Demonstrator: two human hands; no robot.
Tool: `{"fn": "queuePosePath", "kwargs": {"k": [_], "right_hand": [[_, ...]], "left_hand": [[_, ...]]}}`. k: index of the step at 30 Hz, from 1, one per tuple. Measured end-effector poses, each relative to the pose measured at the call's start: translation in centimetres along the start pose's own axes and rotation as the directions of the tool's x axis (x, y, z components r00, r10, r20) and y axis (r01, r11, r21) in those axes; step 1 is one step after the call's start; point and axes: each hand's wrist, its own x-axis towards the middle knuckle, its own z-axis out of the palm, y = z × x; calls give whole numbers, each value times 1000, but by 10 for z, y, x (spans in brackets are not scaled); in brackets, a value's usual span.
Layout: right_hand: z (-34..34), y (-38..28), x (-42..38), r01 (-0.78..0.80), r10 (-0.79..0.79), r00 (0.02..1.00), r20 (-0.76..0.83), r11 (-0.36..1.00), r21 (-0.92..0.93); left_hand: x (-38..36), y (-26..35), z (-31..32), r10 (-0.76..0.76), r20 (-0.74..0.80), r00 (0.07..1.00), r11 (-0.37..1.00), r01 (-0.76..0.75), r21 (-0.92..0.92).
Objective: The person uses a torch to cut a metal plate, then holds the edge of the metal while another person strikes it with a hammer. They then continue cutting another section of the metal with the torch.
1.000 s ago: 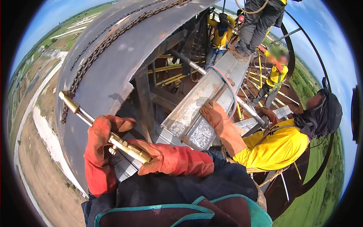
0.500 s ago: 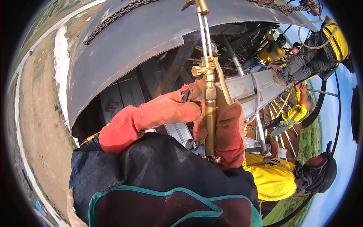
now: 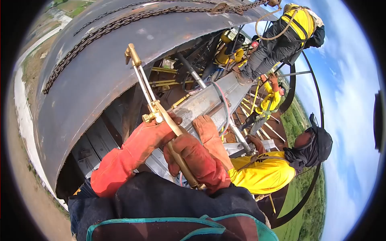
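Where the left grip [image 3: 159, 131] closes: brass torch [image 3: 169, 120], seemingly for steadiness.
Right grip [image 3: 193, 154]: clasps handle [image 3: 179, 161], likely for support.

In front of you, a long grey metal beam [image 3: 197, 105] slants up and away to the right. Its flat top is scuffed and has pale patches. At the near end, a helper's gloved hand [image 3: 206, 127] rests on it. Farther along, a pink and grey hose [image 3: 223, 99] bends across the beam. Past the hose, a person [image 3: 263, 52] stands on it in boots [image 3: 243, 78]. To your left is a big, dark, curved metal sheet [image 3: 92, 80] with a rough edge. A thick, rusty chain [image 3: 93, 39] lies across it, with a thinner chain [image 3: 106, 15] beside that one.
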Motion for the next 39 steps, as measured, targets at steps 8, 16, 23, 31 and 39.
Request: {"fn": "queuePosePath", "kwargs": {"k": [8, 16, 23, 31, 39], "right_hand": [[57, -12, -18, -11, -2, 984, -179, 998, -68], [63, -18, -22, 365, -337, 909, -245, 928, 77], [54, -47, -20, 404, -366, 892, -264, 908, 109], [63, -59, -16, 415, -365, 860, -357, 907, 73], [67, -60, -8, 404, -340, 829, -444, 913, 53]], "left_hand": [[-1, 8, -35, -48, 209, 977, 995, 66, -80], [-47, 52, -100, -200, 139, 970, 978, 188, 94], [-107, 103, -191, 156, -504, 850, 987, -119, 105], [-116, 58, -265, 423, -622, 659, 900, -226, 373], [-119, 52, -273, 660, -407, 632, 603, -121, 789]]}}
